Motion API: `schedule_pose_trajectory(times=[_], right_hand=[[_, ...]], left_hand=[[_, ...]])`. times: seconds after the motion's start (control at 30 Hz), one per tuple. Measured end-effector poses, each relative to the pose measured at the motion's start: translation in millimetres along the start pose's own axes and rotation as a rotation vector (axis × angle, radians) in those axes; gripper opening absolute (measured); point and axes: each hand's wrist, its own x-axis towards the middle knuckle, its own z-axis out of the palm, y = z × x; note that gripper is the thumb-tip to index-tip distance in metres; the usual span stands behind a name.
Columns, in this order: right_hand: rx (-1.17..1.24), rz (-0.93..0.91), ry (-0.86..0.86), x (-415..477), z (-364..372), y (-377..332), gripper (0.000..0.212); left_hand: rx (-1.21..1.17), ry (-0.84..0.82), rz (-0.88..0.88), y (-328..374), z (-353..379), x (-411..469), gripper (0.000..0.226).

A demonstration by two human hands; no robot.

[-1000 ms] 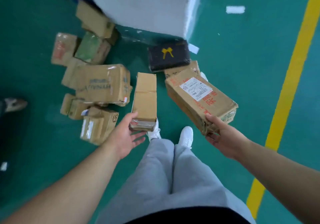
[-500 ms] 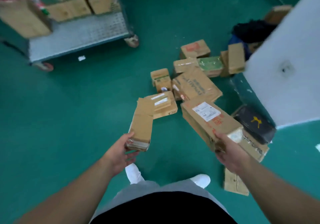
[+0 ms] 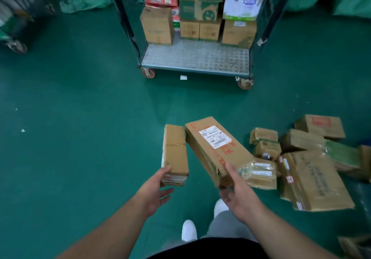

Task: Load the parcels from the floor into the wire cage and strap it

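Hands (image 3: 154, 188) (image 3: 239, 194) still gripping parcels (image 3: 174, 150) (image 3: 212, 148), wire cage (image 3: 194, 58) now ahead

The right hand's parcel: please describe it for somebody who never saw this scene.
Find the wheeled wire cage across the green floor. In front of it, the right hand grips a long carton. Unlike the shorter, plain parcel in the left hand, it bears a white label and red print.
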Motion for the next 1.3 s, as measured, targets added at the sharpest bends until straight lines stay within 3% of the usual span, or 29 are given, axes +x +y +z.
schedule_pose_trajectory(times=[0.1,0.33,0.4,0.5,0.53,0.67,0.73,0.83,1.0,1.17,1.3], right_hand=[[0.045,0.036,0.027,32,35,-38,0.042],[-0.012,0.05,0.019,143,118,-155,0.031],[-0.081,0.006,0.023,173,145,-192,0.046],[-0.281,-0.177,0.159,210,194,-247,0.096],[-0.411,-0.256,0.204,216,212,-266,0.101],[-0.817,-0.614,0.298,232,293,-325,0.088],[-0.912,-0.805,0.305,253,330,-345,0.09],[-1.006,-0.936,0.338,289,389,-380,0.091],[-1.04,-0.916,0.432,332,475,-452,0.094],[-0.902,-0.895,0.515,365,556,-538,0.102],[-0.788,-0.843,0.579,385,599,-603,0.096]], left_hand=[[-0.049,0.006,0.006,48,10,29,0.05],[-0.065,0.071,0.033,191,42,101,0.058],[-0.058,0.105,0.103,245,47,111,0.059],[-0.024,0.171,0.258,318,54,121,0.064],[0.004,0.203,0.301,339,57,122,0.065],[0.084,0.331,0.443,414,80,137,0.073],[0.103,0.344,0.492,454,97,155,0.066],[0.094,0.357,0.569,518,116,193,0.069],[0.1,0.366,0.638,631,115,264,0.088],[0.173,0.262,0.71,767,117,299,0.086],[0.21,0.186,0.794,853,141,317,0.083]])
